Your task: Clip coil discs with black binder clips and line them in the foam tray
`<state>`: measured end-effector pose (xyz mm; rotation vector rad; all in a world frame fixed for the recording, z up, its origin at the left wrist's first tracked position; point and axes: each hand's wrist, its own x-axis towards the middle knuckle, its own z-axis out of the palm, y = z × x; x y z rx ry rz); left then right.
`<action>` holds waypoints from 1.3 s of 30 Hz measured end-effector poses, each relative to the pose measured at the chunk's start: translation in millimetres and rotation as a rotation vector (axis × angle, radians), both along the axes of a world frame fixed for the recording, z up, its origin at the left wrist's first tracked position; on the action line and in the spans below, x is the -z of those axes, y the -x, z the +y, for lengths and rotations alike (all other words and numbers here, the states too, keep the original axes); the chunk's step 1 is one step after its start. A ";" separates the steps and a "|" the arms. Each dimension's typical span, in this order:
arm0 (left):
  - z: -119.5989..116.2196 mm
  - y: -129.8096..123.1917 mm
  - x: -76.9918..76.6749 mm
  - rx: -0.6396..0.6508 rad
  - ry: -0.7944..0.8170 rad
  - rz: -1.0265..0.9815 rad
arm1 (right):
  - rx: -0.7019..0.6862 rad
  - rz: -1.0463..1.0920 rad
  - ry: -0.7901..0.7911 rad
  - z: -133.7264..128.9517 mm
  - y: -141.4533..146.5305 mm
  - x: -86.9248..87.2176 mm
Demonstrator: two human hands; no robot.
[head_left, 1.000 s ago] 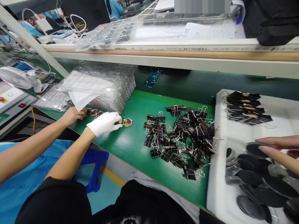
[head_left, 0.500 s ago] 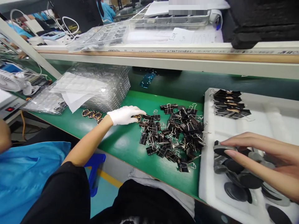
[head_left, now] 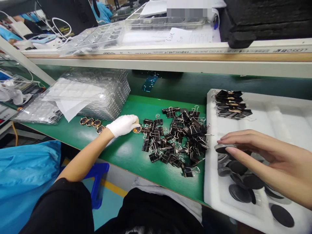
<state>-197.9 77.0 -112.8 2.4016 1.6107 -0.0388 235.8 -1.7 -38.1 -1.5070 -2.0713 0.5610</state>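
My left hand (head_left: 124, 125), in a white glove, has its fingers closed on a round gold-rimmed part (head_left: 136, 129) just above the green bench top. Close to its fingertips begins a heap of black binder clips (head_left: 175, 139). On the right, my bare right hand (head_left: 265, 156) pinches a black disc (head_left: 222, 149) between thumb and fingers. Below that hand, more dark discs (head_left: 253, 181) lie loose in the white tray (head_left: 209, 182). Several other gold-rimmed round parts (head_left: 90, 122) sit in a row left of the glove.
A stack of clear plastic trays (head_left: 109, 94) stands at the back left under the shelf (head_left: 156, 66). Clipped binder clips (head_left: 231, 104) line the white tray's far left corner. A person's blue garment (head_left: 29, 178) is at left, near a blue stool (head_left: 98, 185).
The view has swung slightly. My left fingers, stretched over the gold-rimmed part before, are now curled in on it. My right hand holds its disc higher and more clearly above the other discs.
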 end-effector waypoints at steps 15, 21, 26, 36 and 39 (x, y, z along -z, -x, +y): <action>-8.4 -5.6 20.2 0.036 -0.144 0.014 | -0.113 0.138 0.142 1.7 22.8 -4.9; -14.5 3.9 12.0 -0.002 -0.127 -0.042 | -0.080 0.132 0.187 1.1 23.3 -3.9; -15.1 0.9 4.9 -0.022 -0.016 0.008 | -0.075 0.123 0.220 1.7 24.3 -4.1; -29.4 -8.6 11.9 -0.352 -0.214 -0.076 | -0.080 0.322 0.187 -0.1 35.4 5.1; -28.3 -21.3 -7.9 -0.471 -0.219 -0.364 | -0.123 0.385 0.112 -2.7 49.1 10.2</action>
